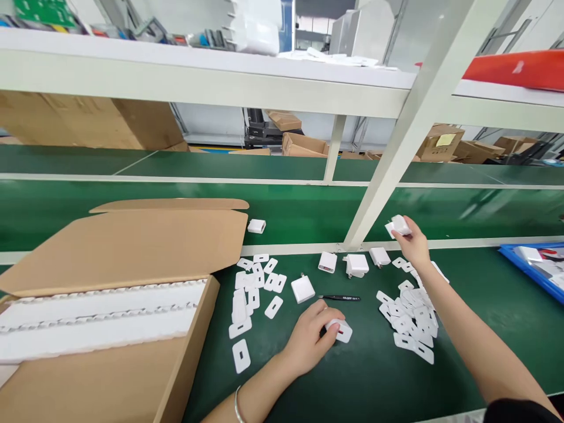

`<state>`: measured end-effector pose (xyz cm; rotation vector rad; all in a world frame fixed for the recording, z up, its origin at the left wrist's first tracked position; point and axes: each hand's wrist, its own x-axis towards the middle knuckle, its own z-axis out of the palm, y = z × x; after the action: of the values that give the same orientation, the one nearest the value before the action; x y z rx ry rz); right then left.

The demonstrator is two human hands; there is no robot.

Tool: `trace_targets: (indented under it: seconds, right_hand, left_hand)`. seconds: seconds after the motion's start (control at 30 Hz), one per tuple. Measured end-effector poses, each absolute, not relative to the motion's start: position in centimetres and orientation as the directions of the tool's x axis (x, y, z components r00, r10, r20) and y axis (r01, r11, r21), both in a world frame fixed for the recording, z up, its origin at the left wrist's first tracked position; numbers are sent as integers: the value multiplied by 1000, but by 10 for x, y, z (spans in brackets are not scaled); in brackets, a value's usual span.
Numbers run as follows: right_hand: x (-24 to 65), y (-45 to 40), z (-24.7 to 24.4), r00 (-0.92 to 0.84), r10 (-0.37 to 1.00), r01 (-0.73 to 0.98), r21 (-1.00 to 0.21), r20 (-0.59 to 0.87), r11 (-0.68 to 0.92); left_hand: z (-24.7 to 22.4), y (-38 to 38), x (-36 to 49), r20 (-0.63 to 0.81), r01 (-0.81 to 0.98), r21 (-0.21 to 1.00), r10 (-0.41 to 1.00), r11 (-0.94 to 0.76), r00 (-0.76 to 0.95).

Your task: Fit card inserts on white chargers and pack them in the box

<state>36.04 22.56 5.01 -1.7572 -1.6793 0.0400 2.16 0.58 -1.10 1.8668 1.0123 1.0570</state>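
Note:
My left hand (314,336) is closed around a white power adapter (344,332), low over the green table. Its slotted end faces right, with a bit of red showing in the slot. Up by the slanted post, my right hand (410,242) grips another white power adapter (400,224); whether it is one piece or two pressed together I cannot tell. Several white adapters (303,288) stand between the hands. Black tweezers (339,298) lie just beyond my left fingers. Loose white slotted plates form a left group (240,328) and a right heap (412,311).
An open cardboard box (187,358) with white padding fills the left side. One adapter (256,226) sits on the green conveyor (291,205) behind. A white slanted post (396,141) rises to a shelf (198,73). At far right is a blue tray (535,277).

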Motion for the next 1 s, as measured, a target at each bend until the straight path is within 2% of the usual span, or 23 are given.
trace_targets:
  seconds: [0.07, 0.13, 0.2, 0.3, 0.4, 0.47, 0.6, 0.73, 0.8, 0.87, 0.9, 0.97, 1.0]
  right_hand:
    - [349, 188, 59, 187, 864, 753, -633, 467, 179]
    - [325, 150, 68, 95, 857, 667, -671, 506, 323]
    - [291, 118, 73, -88, 865, 639, -638, 494, 430]
    - [228, 92, 67, -412, 832, 596, -581, 371, 554]
    - [177, 93, 52, -533, 784, 589, -525, 318, 614]
    - [157, 103, 43, -507, 805, 686, -420, 309, 593]
    - [153, 124, 35, -359, 869, 866, -226, 340, 446]
    - [167, 132, 35, -320, 881, 923, -94, 349, 373]
    - [173, 129, 39, -326, 859, 922, -69, 395, 381]
    - [177, 119, 47, -314, 835, 910, -106, 452, 400]
    - [178, 110, 51, -292, 831, 898, -164, 473, 409]
    - [180, 89, 61, -228, 863, 838, -361, 450, 409]
    - [180, 77, 65, -208, 896, 786, -479, 392, 392]
  left_hand:
    - [-10, 6, 23, 317, 271, 867, 883, -417, 347]
    - [-8, 5, 24, 324, 275, 859, 874, -432, 362]
    - [-6, 4, 24, 348, 276, 838, 851, -471, 393]
    - [-3, 3, 19, 405, 271, 793, 805, -545, 433]
    - [-4, 4, 12, 421, 272, 783, 798, -560, 431]
    - [-4, 6, 8, 427, 275, 782, 802, -559, 418]
    - [-5, 11, 5, 462, 282, 775, 812, -565, 357]
    - [-5, 14, 8, 466, 273, 787, 824, -553, 324]
    - [-4, 14, 9, 448, 248, 813, 838, -527, 313]
    - [-2, 13, 9, 421, 215, 847, 860, -487, 287]
    - [-2, 13, 9, 410, 196, 863, 873, -465, 263]
    - [-1, 13, 8, 400, 154, 890, 896, -430, 194]
    - [0, 14, 8, 398, 130, 899, 904, -418, 154]
